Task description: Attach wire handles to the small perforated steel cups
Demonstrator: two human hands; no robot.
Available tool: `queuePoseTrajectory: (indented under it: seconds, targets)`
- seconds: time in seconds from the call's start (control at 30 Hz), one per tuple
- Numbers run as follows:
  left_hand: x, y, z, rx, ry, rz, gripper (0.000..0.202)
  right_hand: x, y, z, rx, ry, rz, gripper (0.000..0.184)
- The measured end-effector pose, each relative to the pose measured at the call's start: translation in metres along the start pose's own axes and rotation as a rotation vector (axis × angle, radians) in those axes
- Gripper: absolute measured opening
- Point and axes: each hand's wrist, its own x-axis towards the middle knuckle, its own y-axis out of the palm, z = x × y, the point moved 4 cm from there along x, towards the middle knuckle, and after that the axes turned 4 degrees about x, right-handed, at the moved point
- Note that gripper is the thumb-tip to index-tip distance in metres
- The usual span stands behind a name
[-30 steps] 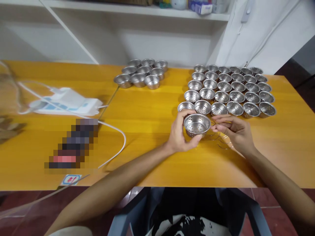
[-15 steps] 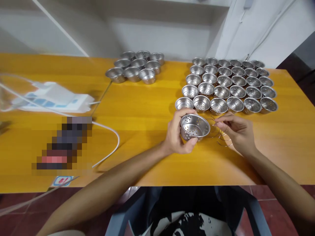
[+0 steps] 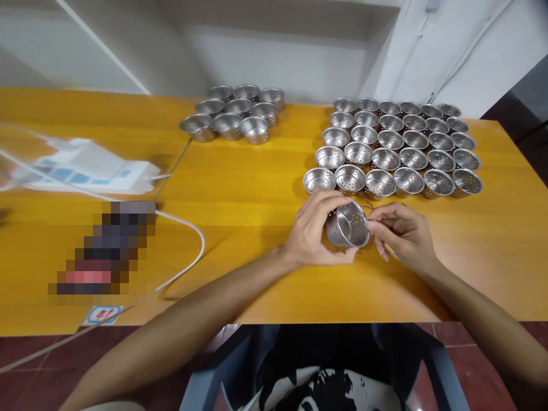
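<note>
My left hand [image 3: 312, 231] is wrapped round a perforated metal cup [image 3: 353, 227], fingers over its top and thumb beneath. The cup is tilted, its mouth turned toward the right. My right hand [image 3: 402, 231] is closed in a pinch at the cup's right rim, on what looks like a thin wire; the fingers mostly hide it. More thin curved wires [image 3: 369, 205] lie on the table behind and below the hands, partly covered. Just beyond the hands stand rows of similar perforated cups [image 3: 380, 182], mouths up.
A smaller group of metal cups [image 3: 229, 125] stands at the back, left of the rows. On the left of the yellow table [image 3: 240, 188] lie a white power strip [image 3: 89, 171], a white cable [image 3: 201, 245] and a blurred-out object [image 3: 103, 251]. A wall [image 3: 291, 63] closes off the back.
My left hand has turned the cup from mouth up to tilted rightward. My right hand has moved slightly left, bringing its pinched fingertips to the cup's rim.
</note>
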Motion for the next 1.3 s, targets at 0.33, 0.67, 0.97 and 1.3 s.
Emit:
queuePoseTrajectory:
  seconds: [0.33,0.67,0.97,1.3]
  targets:
    - [-0.001,0.003,0.001,0.054,0.107,0.096,0.098,0.006,-0.005,-0.002,0.046,0.073,-0.043,0.023]
    - [0.000,0.001,0.000,0.023,0.074,0.103,0.099,0.009,-0.016,-0.009,0.153,0.184,-0.102,0.031]
    - [0.002,0.000,-0.004,0.061,0.155,0.079,0.097,0.007,-0.013,-0.006,0.114,0.146,-0.082,0.030]
    - [0.001,-0.002,-0.007,0.072,0.220,0.132,0.093,0.006,-0.009,-0.002,0.055,0.091,-0.077,0.030]
